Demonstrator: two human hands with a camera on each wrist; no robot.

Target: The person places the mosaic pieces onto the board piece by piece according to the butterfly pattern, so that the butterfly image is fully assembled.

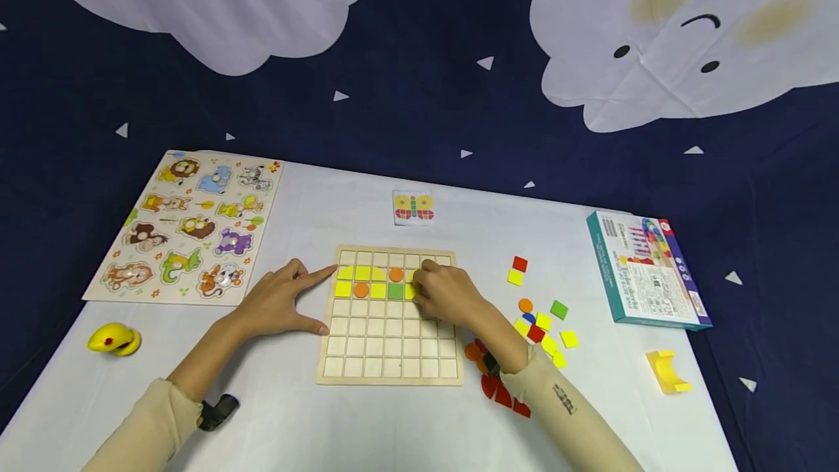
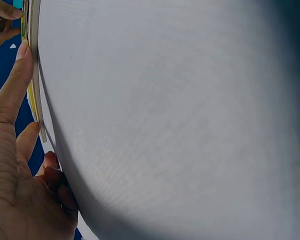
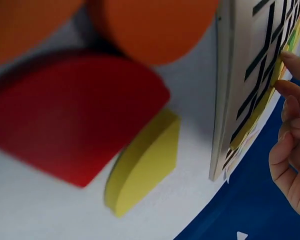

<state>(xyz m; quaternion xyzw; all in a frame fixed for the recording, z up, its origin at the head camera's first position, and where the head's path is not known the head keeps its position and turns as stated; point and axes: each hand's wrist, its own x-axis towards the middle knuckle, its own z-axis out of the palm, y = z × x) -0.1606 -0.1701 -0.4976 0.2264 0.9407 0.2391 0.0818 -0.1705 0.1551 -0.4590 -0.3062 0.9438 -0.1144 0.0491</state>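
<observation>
A wooden grid board lies in the middle of the table, with yellow square tiles, orange discs and a green tile in its second and third rows. My left hand rests at the board's left edge, index finger and thumb spread straight against it. Over the right part of those rows, my right hand pinches a yellow tile between thumb and index finger. In the right wrist view, those fingertips meet on a yellow piece at the board's surface.
A butterfly pattern card lies behind the board. Loose tiles and red pieces are scattered at the right. An animal puzzle and yellow toy lie left; a box and yellow arch block lie right.
</observation>
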